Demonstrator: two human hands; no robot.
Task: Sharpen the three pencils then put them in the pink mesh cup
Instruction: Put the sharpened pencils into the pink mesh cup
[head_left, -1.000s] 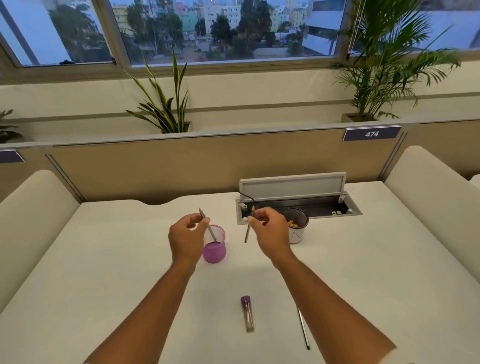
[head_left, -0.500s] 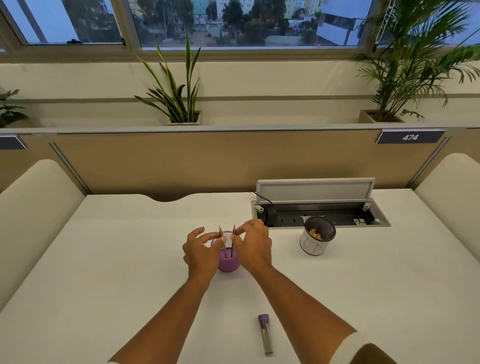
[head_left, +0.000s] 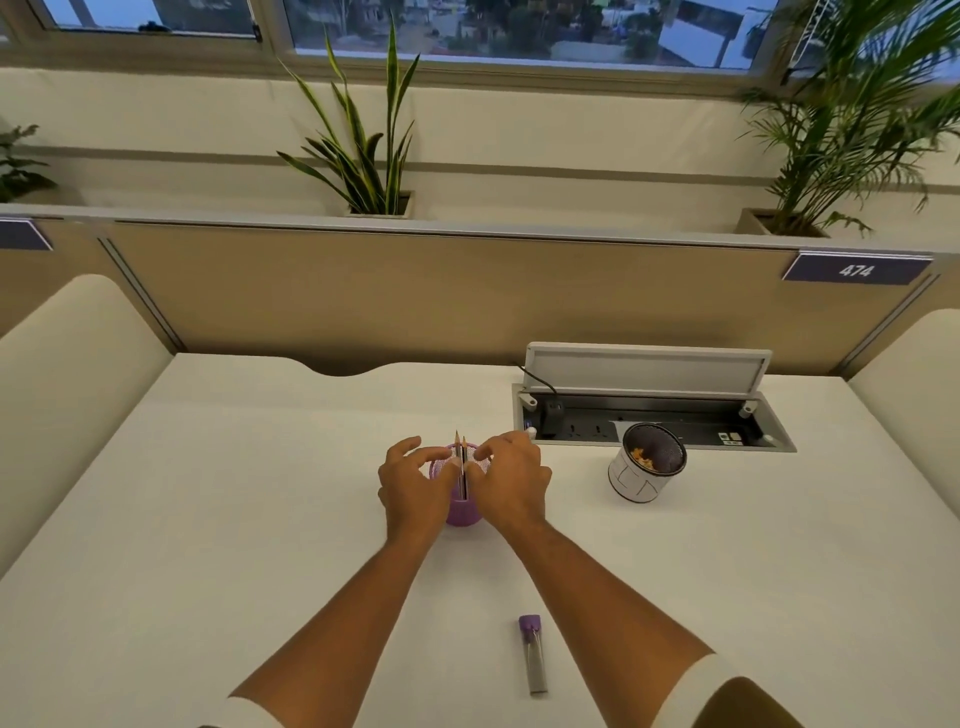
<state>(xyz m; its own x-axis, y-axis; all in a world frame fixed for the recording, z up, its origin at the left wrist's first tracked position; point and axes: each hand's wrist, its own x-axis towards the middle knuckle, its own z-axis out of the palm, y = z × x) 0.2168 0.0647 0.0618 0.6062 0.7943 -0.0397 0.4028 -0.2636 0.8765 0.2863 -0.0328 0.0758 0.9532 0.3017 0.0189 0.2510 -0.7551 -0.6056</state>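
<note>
The pink mesh cup (head_left: 463, 513) stands on the white desk (head_left: 249, 519), mid-view. Two sharpened pencils (head_left: 461, 457) stand upright in it side by side, tips up. My left hand (head_left: 415, 486) curls around the cup's left side with its fingers spread. My right hand (head_left: 511, 483) sits on the cup's right side, fingers apart and thumb close to the pencils. Neither hand grips a pencil. No third pencil is in view.
A grey sharpener tube with a purple cap (head_left: 533, 656) lies near me between my forearms. A white mesh cup holding shavings (head_left: 644, 470) stands to the right, before an open cable box (head_left: 649, 415). A tan partition closes the desk's far edge.
Each hand carried a pencil to the pink cup and lowered it in. The fingers have since loosened and the pencils stand together. The view shifted left and down.
</note>
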